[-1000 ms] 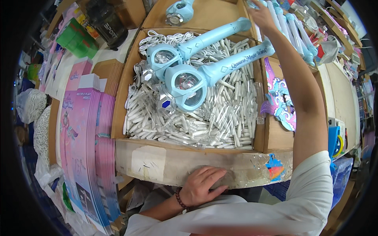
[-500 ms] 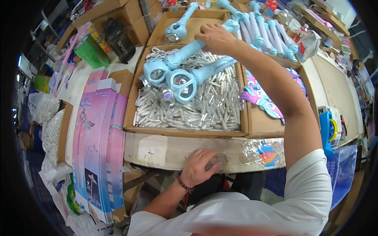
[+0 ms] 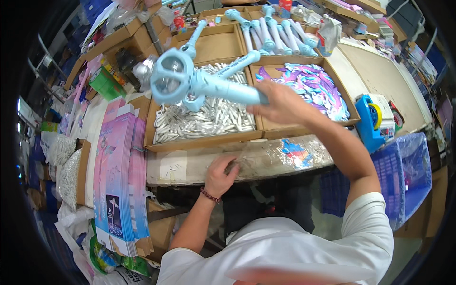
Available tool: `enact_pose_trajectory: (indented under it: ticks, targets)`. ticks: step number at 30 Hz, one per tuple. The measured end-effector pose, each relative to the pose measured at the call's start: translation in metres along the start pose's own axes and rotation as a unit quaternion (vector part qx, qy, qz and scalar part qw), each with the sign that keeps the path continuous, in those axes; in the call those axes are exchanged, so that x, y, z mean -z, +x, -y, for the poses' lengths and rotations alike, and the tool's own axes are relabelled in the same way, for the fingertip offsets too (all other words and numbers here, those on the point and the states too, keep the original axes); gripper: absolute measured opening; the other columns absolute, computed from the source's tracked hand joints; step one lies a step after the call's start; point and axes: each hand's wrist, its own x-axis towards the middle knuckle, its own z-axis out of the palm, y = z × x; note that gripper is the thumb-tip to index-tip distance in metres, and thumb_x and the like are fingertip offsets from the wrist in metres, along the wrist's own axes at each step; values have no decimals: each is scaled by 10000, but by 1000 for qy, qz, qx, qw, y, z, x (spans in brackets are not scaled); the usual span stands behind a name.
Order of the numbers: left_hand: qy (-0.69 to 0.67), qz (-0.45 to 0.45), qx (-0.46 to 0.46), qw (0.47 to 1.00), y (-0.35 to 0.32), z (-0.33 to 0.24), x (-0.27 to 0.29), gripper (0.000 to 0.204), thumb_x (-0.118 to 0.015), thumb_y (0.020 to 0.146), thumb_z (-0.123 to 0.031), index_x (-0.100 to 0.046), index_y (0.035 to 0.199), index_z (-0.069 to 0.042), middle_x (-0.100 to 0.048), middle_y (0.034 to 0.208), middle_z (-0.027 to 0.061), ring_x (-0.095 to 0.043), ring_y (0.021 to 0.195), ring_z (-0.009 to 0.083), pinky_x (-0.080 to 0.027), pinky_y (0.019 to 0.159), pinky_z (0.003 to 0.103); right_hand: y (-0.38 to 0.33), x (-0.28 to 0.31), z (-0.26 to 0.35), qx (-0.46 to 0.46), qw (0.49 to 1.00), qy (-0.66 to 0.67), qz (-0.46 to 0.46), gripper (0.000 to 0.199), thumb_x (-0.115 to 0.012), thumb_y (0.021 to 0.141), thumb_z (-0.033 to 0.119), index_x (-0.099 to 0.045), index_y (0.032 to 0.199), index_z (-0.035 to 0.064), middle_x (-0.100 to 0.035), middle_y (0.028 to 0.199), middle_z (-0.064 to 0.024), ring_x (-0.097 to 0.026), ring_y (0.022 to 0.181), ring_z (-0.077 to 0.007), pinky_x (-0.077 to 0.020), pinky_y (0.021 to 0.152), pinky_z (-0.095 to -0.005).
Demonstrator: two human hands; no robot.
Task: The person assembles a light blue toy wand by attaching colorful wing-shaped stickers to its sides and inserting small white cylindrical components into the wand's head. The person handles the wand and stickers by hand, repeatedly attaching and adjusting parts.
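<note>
The smooth pale-blue wand (image 3: 228, 90), its rounded head framing a clear dome, is held above a cardboard tray (image 3: 204, 142) of slim white pieces (image 3: 209, 124) (clear film among them). The right hand (image 3: 280, 102) grips its handle end. The left hand (image 3: 220, 176) rests, fingers curled, at the table (image 3: 259, 160) edge; I cannot tell whether it grasps anything.

blue toy wand (image 3: 206, 84) a bit blurry, its handle end hidden in the right hand (image 3: 281, 102), second wand (image 3: 241, 64) partly covered behind it, white shirt (image 3: 280, 242) cut off at the bottom
</note>
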Motion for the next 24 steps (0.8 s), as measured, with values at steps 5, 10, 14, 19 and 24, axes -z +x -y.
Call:
enact_pose_trajectory:
  ticks: [5,10,14,19,24]
  targets:
    - [-47,-30,-23,998,-10,-41,14,557,-781,712,-147,-552,1203,-16,-559,1195,121,-518,1134,261,-418,922,400,-109,-28,27,-56,956,287,18,477,-713,800,337,-585,1110,-1,-601,998,-218,-586,897,-343,-459,769,-414]
    - [-413,-54,52,908,-8,-54,12,948,-804,685,-503,-367,1370,-16,-514,1259,87,-544,1063,198,-448,882,351,-162,-103,45,-99,919,382,-13,487,-727,808,327,-585,1146,6,-578,960,-177,-585,891,-313,-461,783,-387]
    - [-513,-63,33,856,-3,-86,14,869,-758,711,-528,-415,1327,-19,-515,1286,142,-613,978,256,-521,822,404,-167,-143,62,-69,928,356,-82,493,-743,793,311,-575,1166,36,-565,978,-147,-585,906,-329,-473,785,-386]
    - [-504,-79,46,859,-13,-81,24,797,-778,698,-511,-479,1244,-13,-568,1174,136,-616,851,232,-511,700,385,-164,-160,76,14,960,267,-78,494,-748,780,282,-561,1175,51,-592,963,-132,-590,915,-318,-477,784,-390]
    - [-459,-86,106,878,-32,-70,15,744,-850,677,-291,-470,1249,-7,-608,1088,110,-624,969,252,-544,812,416,-163,-159,66,-55,893,418,-158,418,-676,859,238,-538,1190,22,-594,988,-116,-575,930,-234,-467,831,-342]
